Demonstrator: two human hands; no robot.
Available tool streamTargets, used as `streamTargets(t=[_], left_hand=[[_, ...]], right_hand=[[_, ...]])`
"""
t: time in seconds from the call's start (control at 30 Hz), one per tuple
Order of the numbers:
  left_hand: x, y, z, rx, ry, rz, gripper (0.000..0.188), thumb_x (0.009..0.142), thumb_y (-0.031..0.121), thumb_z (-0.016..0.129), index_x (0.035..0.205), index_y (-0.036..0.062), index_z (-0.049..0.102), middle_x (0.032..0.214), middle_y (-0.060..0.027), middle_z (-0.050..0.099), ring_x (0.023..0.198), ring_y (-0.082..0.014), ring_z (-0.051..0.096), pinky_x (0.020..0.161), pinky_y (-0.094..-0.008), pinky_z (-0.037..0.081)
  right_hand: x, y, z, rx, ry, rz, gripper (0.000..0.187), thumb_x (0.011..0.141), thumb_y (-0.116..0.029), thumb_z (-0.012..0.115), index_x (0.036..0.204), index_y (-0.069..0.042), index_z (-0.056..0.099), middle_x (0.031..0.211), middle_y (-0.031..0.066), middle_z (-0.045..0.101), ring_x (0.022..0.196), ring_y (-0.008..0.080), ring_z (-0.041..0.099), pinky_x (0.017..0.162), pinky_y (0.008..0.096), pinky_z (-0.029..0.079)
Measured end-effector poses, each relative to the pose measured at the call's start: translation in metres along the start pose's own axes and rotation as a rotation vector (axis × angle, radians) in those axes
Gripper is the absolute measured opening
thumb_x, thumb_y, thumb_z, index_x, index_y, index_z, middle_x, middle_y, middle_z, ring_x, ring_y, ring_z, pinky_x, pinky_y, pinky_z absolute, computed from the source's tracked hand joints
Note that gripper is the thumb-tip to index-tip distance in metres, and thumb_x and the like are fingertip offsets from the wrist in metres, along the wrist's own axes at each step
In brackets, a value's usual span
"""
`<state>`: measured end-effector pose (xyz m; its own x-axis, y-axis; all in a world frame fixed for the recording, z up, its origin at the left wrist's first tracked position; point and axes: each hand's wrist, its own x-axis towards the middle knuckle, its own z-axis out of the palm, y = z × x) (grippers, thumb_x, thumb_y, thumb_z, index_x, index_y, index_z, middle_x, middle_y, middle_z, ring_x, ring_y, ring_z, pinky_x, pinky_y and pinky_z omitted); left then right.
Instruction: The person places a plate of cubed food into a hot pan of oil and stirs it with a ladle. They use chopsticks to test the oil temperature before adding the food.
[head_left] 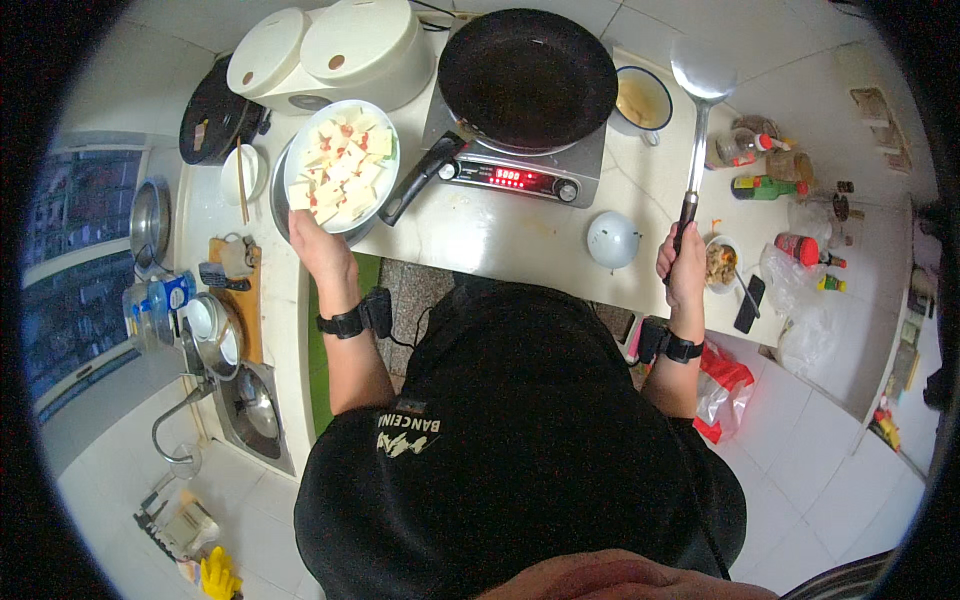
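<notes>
My left hand [325, 248] grips the near edge of a white plate [391, 185], which is tilted up and piled with pale tofu cubes [340, 168] and small red bits. Beneath that plate, partly hidden, is a metal bowl [282, 205]. In my right hand [684, 265] is the dark handle of a long metal spatula [702, 110], its shiny head pointing away from me. Between the two hands, farther off, a black frying pan [528, 80] sits on an induction cooker [590, 165] with a lit red display. The pan's handle [425, 178] points toward the plate.
A white double-lidded appliance [365, 50] stands at the back left. Right of the cooker are an enamel mug [643, 98], a round pale lid [613, 240], a small bowl of food [720, 262], a phone [749, 304] and several bottles. A sink [255, 412] lies at left.
</notes>
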<state>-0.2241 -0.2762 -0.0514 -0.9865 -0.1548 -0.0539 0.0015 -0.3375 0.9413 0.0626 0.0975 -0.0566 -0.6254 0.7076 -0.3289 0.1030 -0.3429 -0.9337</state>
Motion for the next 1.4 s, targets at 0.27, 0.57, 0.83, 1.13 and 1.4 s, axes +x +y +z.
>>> streamTargets(t=[0.27,0.57,0.83,1.13,1.4], left_hand=[[0.004,-0.004,-0.012,0.068,-0.041,-0.042,0.040,0.105,0.019,0.036,0.135,-0.0042,0.046,0.129,-0.0187,0.060,0.115,-0.0260,0.063,0.096,-0.0372,0.052],[0.012,-0.005,-0.022,0.118,-0.065,-0.051,0.040,0.106,0.018,0.032,0.137,-0.0041,0.043,0.130,-0.0192,0.059,0.115,-0.0276,0.063,0.095,-0.0386,0.053],[0.011,-0.010,-0.021,0.063,-0.050,-0.004,0.040,0.105,0.017,0.032,0.136,-0.0049,0.044,0.129,-0.0195,0.059,0.115,-0.0284,0.063,0.094,-0.0388,0.054],[-0.001,-0.013,-0.010,0.063,0.096,0.105,0.040,0.101,0.017,0.035,0.133,-0.0021,0.049,0.126,-0.0169,0.062,0.106,-0.0281,0.067,0.087,-0.0381,0.057],[-0.023,-0.010,0.000,0.113,0.334,0.187,0.039,0.102,0.017,0.038,0.133,-0.0013,0.051,0.131,-0.0173,0.060,0.113,-0.0303,0.064,0.094,-0.0430,0.055]], right_hand=[[-0.003,0.018,-0.001,0.023,0.073,0.040,0.038,0.108,-0.041,0.035,0.087,-0.011,0.045,0.056,-0.0042,0.036,0.042,0.0074,0.033,0.038,0.0240,0.026],[-0.008,0.026,0.002,0.014,0.095,0.038,0.038,0.107,-0.045,0.038,0.092,-0.011,0.048,0.058,-0.0048,0.035,0.043,0.0066,0.032,0.039,0.0231,0.026],[-0.001,0.019,-0.009,0.012,0.072,-0.008,0.039,0.106,-0.046,0.038,0.092,-0.011,0.048,0.058,-0.0049,0.035,0.043,0.0065,0.032,0.039,0.0234,0.026],[0.041,-0.023,-0.001,-0.223,-0.279,-0.046,0.036,0.107,-0.039,0.040,0.091,-0.008,0.050,0.057,-0.0028,0.044,0.040,0.0077,0.037,0.038,0.0233,0.031],[0.116,-0.038,0.089,-0.621,-0.988,0.237,0.025,0.098,-0.032,0.056,0.096,-0.007,0.057,0.058,-0.0008,0.050,0.044,0.0076,0.046,0.041,0.0247,0.034]])
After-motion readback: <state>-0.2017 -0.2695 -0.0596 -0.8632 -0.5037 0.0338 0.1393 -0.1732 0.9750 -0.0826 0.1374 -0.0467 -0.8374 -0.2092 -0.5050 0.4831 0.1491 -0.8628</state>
